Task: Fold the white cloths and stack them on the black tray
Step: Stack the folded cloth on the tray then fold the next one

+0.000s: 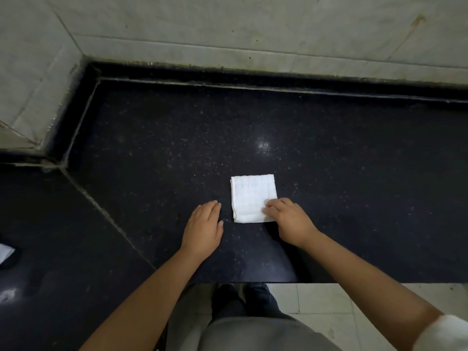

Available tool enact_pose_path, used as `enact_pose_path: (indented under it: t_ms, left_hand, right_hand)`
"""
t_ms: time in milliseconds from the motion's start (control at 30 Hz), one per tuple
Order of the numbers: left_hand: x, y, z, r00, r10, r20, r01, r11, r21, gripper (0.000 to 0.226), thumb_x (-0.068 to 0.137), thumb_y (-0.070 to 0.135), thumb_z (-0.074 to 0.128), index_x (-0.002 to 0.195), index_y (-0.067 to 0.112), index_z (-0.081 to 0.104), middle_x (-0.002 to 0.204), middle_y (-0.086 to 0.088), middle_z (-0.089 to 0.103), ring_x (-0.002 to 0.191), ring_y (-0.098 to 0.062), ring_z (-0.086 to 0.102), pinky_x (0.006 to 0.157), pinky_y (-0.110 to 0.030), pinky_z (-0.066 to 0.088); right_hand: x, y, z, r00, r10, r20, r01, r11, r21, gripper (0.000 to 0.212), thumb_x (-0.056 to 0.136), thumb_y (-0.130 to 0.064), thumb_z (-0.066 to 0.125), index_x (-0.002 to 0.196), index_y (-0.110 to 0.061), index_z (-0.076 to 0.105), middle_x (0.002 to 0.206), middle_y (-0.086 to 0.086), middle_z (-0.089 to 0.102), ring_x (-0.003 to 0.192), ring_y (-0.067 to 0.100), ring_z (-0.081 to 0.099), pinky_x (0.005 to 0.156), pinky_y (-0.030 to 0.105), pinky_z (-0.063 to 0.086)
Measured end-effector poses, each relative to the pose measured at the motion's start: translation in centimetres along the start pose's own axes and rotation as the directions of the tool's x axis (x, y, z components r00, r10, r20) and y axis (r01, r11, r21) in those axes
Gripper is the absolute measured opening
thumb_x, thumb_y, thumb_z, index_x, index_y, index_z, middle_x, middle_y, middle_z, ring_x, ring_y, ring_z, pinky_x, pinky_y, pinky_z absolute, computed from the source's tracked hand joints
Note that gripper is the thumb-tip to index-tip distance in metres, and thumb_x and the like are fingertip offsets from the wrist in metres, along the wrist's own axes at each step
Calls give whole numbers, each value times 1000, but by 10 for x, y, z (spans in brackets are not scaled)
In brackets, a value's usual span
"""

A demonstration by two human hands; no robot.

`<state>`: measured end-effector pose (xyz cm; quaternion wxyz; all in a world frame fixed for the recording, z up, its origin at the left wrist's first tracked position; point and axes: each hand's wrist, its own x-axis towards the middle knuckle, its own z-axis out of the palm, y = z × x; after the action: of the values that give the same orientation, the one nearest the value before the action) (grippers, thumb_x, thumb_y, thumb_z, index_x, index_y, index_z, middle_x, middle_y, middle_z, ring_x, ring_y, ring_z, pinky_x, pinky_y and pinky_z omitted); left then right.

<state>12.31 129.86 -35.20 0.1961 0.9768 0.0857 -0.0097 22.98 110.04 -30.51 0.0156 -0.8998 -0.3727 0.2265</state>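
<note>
A black speckled stone table (177, 138) is being seen from above, filling most of the view and turning a corner at the left, where a pale seam is running diagonally across its surface. A glare spot is being reflected on the stone beyond the cloth. Behind and to the left, the table is being bordered by a wall of pale tiles (228, 29), stained in places, with a dark raised edge running along its foot. Below the near edge of the table, a light tiled floor (326, 307) is being shown, together with the person's grey-clad body and dark trousers.

A folded white cloth (250, 196) is lying flat on the table, near its front edge and slightly right of centre, squared into a small neat pad. Its near right corner is being covered by the right hand (288, 219), whose fingers are bent and are being pressed down onto the fabric; whether the edge is being pinched cannot be told. The left hand (203, 225) is being laid flat on the bare stone just left of the cloth, fingers straight and together, holding nothing and apart from the fabric. At the far left edge of the view, a scrap of something white (4, 252) is being glimpsed on a dark object, too cropped to be identified.
</note>
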Motion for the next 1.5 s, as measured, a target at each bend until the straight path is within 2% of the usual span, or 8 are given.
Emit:
enact_pose_path:
  t_ms: [100, 300, 533, 733, 900, 1167, 1267, 1500]
  left_hand:
    - [8, 19, -6, 994, 106, 0, -106, 994, 0, 45, 80, 29, 38, 103, 3, 67, 98, -9, 69, 85, -23, 68, 76, -32, 57]
    - [14, 53, 20, 950, 307, 57, -312, 938, 152, 36, 64, 33, 75, 94, 15, 66, 87, 2, 67, 79, -17, 64, 83, -31, 49]
    - [35, 149, 25, 799, 600, -27, -586, 788, 190, 12, 77, 15, 45, 76, 16, 57, 67, -1, 59, 69, -17, 38, 64, -27, 31]
    - [59, 345, 29, 662, 734, 155, -748, 630, 209, 30, 80, 29, 38, 77, 10, 62, 70, -6, 59, 62, -24, 58, 44, -27, 47]
    - [52, 531, 43, 581, 782, 225, -812, 577, 93, 37, 99, 33, 32, 116, 5, 49, 114, -15, 49, 102, -32, 52, 78, -43, 42]
    - [62, 755, 48, 323, 928, 184, -940, 337, -52, 18, 96, 24, 46, 103, 10, 54, 96, -1, 50, 97, -22, 51, 77, -31, 37]
    - [74, 825, 47, 234, 962, 141, -969, 243, -48, 19, 95, 23, 48, 102, 9, 57, 94, -2, 52, 97, -21, 51, 79, -30, 38]
    - [151, 976, 51, 216, 976, 0, -976, 216, 35, 19, 91, 17, 54, 105, 5, 60, 108, -12, 62, 105, -27, 53, 85, -33, 37]
  right_hand:
    - [6, 3, 3, 997, -26, -67, 28, 999, 39, 45, 84, 3, 44, 127, -8, 50, 137, 7, 46, 122, 28, 39, 98, 38, 42]
    - [-12, 15, 2, 985, 39, -165, -1, 976, 219, 37, 87, -3, 43, 121, -8, 58, 123, 10, 61, 115, 27, 50, 99, 29, 40]
    - [-115, 90, -15, 935, 181, -305, -42, 911, 410, 32, 81, -1, 49, 103, -13, 69, 103, 6, 70, 91, 22, 56, 81, 23, 41]
    - [-258, 208, -36, 760, 491, -426, -219, 810, 543, 27, 75, 10, 51, 92, -1, 69, 93, 17, 68, 91, 30, 62, 72, 17, 35]
    - [-390, 301, -45, 595, 639, -487, -386, 759, 524, 22, 77, -5, 61, 99, -2, 67, 98, 18, 66, 96, 30, 59, 74, 23, 35]
    - [-556, 422, -72, 352, 760, -547, -518, 645, 563, 14, 80, -13, 61, 85, -1, 67, 85, 17, 66, 85, 30, 58, 70, 35, 41]
    - [-594, 472, -92, 311, 766, -562, -516, 633, 577, 18, 81, -11, 61, 87, 5, 67, 88, 21, 66, 86, 32, 58, 70, 35, 39]
    - [-640, 624, -166, 285, 706, -648, -507, 685, 523, 17, 82, -11, 64, 91, 3, 68, 82, 19, 65, 74, 17, 50, 52, 9, 31]
